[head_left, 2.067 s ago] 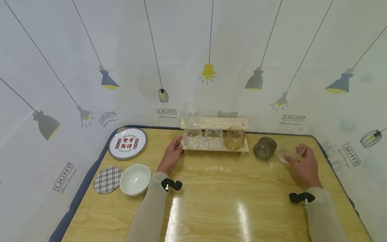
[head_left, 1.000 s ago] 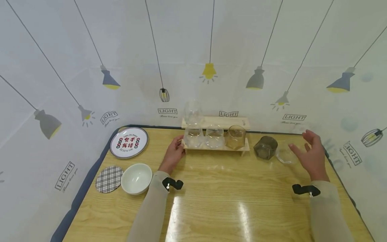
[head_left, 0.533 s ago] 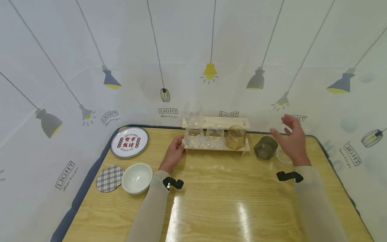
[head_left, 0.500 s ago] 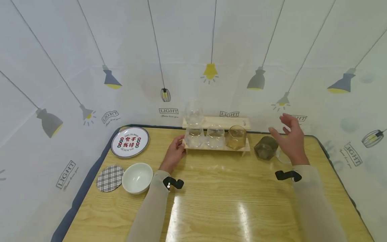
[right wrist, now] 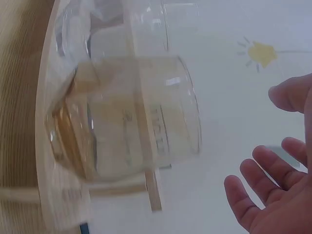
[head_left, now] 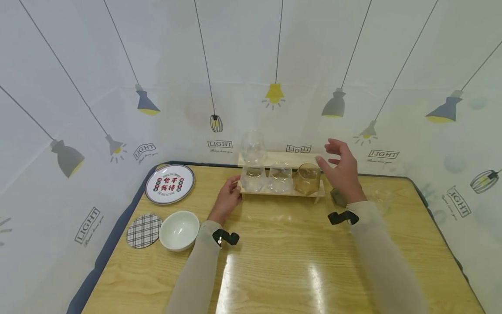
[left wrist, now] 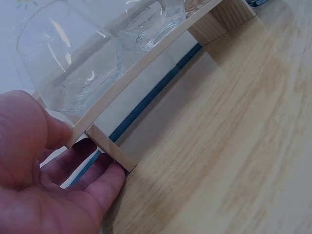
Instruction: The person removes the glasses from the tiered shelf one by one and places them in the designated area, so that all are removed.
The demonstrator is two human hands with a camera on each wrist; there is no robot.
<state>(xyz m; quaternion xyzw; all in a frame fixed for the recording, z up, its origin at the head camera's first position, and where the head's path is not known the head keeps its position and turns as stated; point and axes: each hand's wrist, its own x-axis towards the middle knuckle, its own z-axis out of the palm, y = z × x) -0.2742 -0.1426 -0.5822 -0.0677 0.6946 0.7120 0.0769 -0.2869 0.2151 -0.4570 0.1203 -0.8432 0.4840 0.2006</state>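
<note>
My left hand [head_left: 225, 199] grips the left end of a two-tier wooden rack [head_left: 282, 194]. In the left wrist view its thumb lies at the shelf board's end and its fingers reach under, by the leg [left wrist: 111, 146]. Two clear glasses [head_left: 252, 179] and an amber glass [head_left: 307, 179] stand in a row on the lower shelf. Another clear glass [head_left: 252, 147] is on the left of the upper shelf. My right hand [head_left: 343, 170] is raised with spread fingers, holding nothing, just right of the amber glass, apart from it in the right wrist view [right wrist: 126, 117].
Behind the right wrist, a dark grey glass [head_left: 338, 198] stands partly hidden on the table [head_left: 274, 261], with a clear glass [head_left: 379, 196] to its right. At left are a plate with red characters [head_left: 170, 184], a checked round mat [head_left: 144, 231] and a white bowl [head_left: 179, 231].
My right hand has let go of the clear glass at the right, risen, and moved left past the dark glass to the rack's right end. The left hand has stayed on the rack.
</note>
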